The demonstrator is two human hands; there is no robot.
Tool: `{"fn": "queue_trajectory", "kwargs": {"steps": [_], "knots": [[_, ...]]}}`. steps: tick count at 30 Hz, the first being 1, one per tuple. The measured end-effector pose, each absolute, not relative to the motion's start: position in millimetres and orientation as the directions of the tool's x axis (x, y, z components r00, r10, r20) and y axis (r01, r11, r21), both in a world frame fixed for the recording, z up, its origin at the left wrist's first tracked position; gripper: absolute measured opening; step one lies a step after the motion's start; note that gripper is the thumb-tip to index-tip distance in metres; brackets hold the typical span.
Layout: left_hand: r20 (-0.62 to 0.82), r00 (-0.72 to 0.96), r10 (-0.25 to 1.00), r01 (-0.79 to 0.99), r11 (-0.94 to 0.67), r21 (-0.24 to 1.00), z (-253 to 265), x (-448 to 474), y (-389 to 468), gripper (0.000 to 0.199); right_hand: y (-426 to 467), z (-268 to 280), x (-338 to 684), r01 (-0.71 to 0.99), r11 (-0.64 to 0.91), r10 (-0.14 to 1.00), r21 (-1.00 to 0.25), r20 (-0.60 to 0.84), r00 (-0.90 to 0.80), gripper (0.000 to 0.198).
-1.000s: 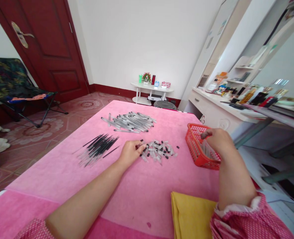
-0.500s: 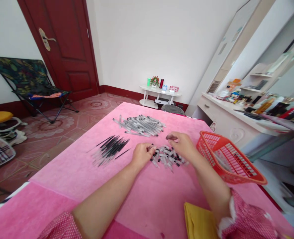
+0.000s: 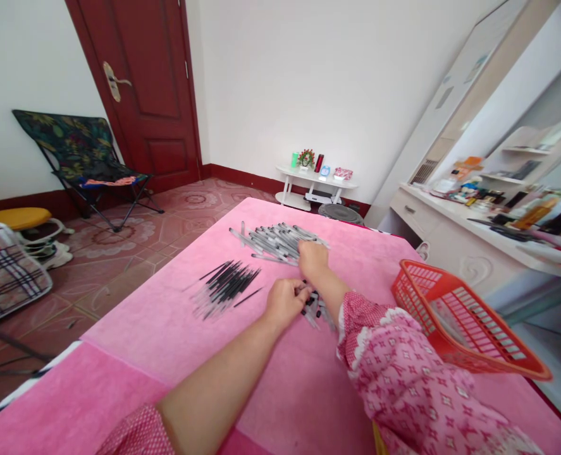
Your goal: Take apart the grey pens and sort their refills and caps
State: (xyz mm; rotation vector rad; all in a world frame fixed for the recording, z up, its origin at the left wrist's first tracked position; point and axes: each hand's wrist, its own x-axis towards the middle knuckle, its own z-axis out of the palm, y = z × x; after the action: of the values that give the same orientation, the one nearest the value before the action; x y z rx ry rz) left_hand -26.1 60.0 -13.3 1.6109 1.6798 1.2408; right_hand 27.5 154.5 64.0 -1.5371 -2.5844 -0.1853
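Note:
My left hand [image 3: 286,301] rests on the pink cloth at the left edge of a pile of clear pen caps with black ends [image 3: 314,311]. Its thumb and fingers are closed, with a small dark-ended cap showing at the fingertips. My right hand [image 3: 314,258] reaches over the caps to the right end of a heap of clear pen barrels [image 3: 273,240]; its fingers point away and are mostly hidden, so their grip does not show. To the left lies a bunch of black pen refills [image 3: 230,282]. My right forearm and sleeve cover part of the caps.
A red plastic basket [image 3: 470,322] with something clear inside stands at the table's right. Pink cloth [image 3: 284,392] covers the table. A yellow cloth [image 3: 379,439] shows under my right sleeve. Beyond are a dresser [image 3: 455,234], a folding chair [image 3: 85,158] and a low white stand [image 3: 315,179].
My right hand has moved from above the caps forward and left to the pen barrels, its fingers now hidden. My left hand stays by the caps. The whole view has shifted slightly.

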Motion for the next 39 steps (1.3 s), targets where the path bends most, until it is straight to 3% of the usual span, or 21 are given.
{"fn": "queue_trajectory", "kwargs": {"steps": [5,12,14,18,21,26,33,36,39], "knots": [[0.229,-0.176,0.957,0.509,-0.11,0.853,-12,-27,59,0.03,150,63,30,0.881,0.468,0.869,0.068,0.142,-0.473,0.029],[0.211,-0.213,0.954,0.458,-0.093,0.884,-9,-24,58,0.032,134,71,89,0.886,0.462,0.885,0.037,0.057,-0.463,0.021],[0.197,-0.227,0.954,0.425,-0.085,0.901,-9,-22,58,0.033,127,66,108,0.865,0.484,0.875,-0.133,0.059,-0.481,0.021],[0.247,-0.233,0.941,0.316,-0.167,0.934,-5,-22,58,0.035,110,51,130,0.613,0.409,0.855,-0.676,0.049,-0.516,0.02],[0.282,-0.348,0.894,0.153,-0.242,0.958,0,-26,57,0.036,101,45,135,0.438,0.246,0.844,-0.865,-0.031,-0.536,0.019],[0.23,-0.437,0.87,-0.083,-0.293,0.952,7,-34,56,0.053,97,52,143,0.398,0.203,0.773,-0.894,-0.103,-0.626,0.019],[0.222,-0.422,0.879,-0.108,-0.292,0.95,10,-32,55,0.036,100,69,157,0.436,0.245,0.774,-0.866,-0.096,-0.626,0.014],[0.183,-0.468,0.864,-0.184,-0.298,0.937,8,-33,56,0.031,103,76,165,0.363,0.179,0.817,-0.915,-0.067,-0.572,0.012],[0.137,-0.471,0.872,-0.232,-0.272,0.934,7,-34,55,0.031,104,80,169,0.188,0.095,0.881,-0.978,-0.005,-0.473,0.026]]}}
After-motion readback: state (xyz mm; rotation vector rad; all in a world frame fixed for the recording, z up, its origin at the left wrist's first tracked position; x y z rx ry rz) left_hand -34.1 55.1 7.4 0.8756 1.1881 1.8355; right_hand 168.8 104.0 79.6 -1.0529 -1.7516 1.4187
